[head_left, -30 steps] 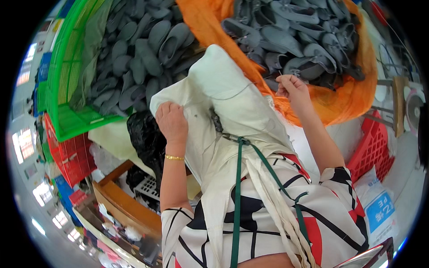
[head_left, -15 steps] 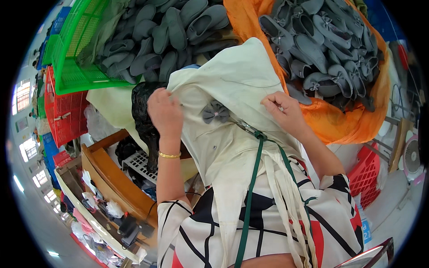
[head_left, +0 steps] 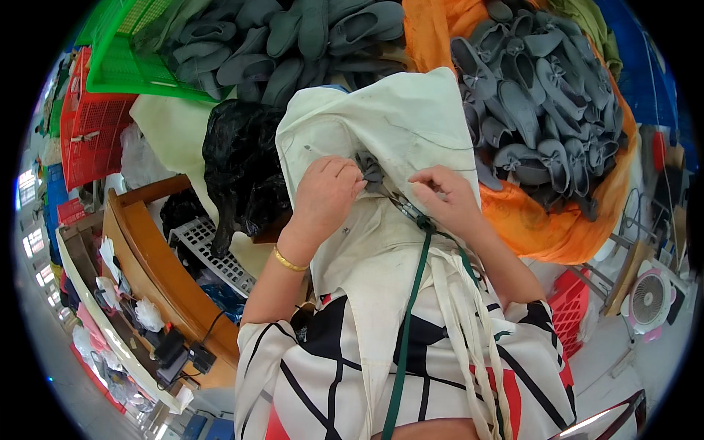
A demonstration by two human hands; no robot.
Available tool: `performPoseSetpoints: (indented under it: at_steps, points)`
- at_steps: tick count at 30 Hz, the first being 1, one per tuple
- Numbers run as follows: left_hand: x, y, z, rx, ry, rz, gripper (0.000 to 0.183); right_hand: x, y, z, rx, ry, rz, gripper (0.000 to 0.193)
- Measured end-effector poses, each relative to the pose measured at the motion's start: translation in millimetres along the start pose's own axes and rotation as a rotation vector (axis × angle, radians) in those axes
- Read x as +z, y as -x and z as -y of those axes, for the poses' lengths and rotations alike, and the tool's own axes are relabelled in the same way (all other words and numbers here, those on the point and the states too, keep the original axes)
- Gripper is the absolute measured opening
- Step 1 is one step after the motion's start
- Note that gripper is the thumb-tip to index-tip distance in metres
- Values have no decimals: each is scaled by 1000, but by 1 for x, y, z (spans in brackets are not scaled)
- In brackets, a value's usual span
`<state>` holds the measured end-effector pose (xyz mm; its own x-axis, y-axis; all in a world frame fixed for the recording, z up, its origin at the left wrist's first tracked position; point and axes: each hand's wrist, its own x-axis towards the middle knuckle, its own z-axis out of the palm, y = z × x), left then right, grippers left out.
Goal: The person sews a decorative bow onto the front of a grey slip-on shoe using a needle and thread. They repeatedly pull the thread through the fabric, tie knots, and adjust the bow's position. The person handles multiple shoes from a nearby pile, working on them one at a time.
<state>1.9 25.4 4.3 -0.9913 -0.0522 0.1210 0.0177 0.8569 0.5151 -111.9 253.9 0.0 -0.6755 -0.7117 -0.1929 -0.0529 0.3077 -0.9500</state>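
A crowded workshop corner, heaps of grey shoes banked up behind a cream apron (head_left: pixel 396 132) that drapes from the person's chest up over the bench. Nearest us, the black, white and red patterned top (head_left: pixel 323 367), with a dark green strap (head_left: pixel 405 330) running up its middle to the hands. The left hand (head_left: pixel 326 192), gold bangle (head_left: pixel 290 260) on the wrist, has its fingers curled and pinches a small grey piece (head_left: pixel 370 170) against the apron. The right hand (head_left: pixel 444 196) sits just beside it, fingertips pressed down on the same grey piece where the strap ends; how firm that grip is, I cannot tell. So the grey piece lies between the two hands, at the centre of the apron. Off to the left, a black plastic bag (head_left: pixel 238 165) slumps over a white grid tray (head_left: pixel 209 249) and a wooden frame (head_left: pixel 147 257). Further back, a red crate (head_left: pixel 92 125) and a green crate (head_left: pixel 136 55) full of grey shoes (head_left: pixel 293 37). On the right, more grey shoes (head_left: pixel 543 88) pile on an orange cloth (head_left: pixel 543 227), and a small fan (head_left: pixel 649 297) stands at the edge.
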Motion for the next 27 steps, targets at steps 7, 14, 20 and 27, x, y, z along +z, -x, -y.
performPoseSetpoints:
  at_steps: [7, 14, 20, 27]
  points:
    - [6, 8, 2, -47, -175, -115, 24, 17, -12, 9, -61, 142, 118, 23]
    - [-4, 13, -16, -34, 267, -139, 25, 27, -14, 17, -110, 36, 32, 20]
    - [-1, 22, -29, -296, 861, -53, 23, 23, -9, 22, -301, 135, 101, 16]
    - [-1, 28, -27, -184, 654, -32, 16, 16, 3, 23, -160, 20, 55, 12]
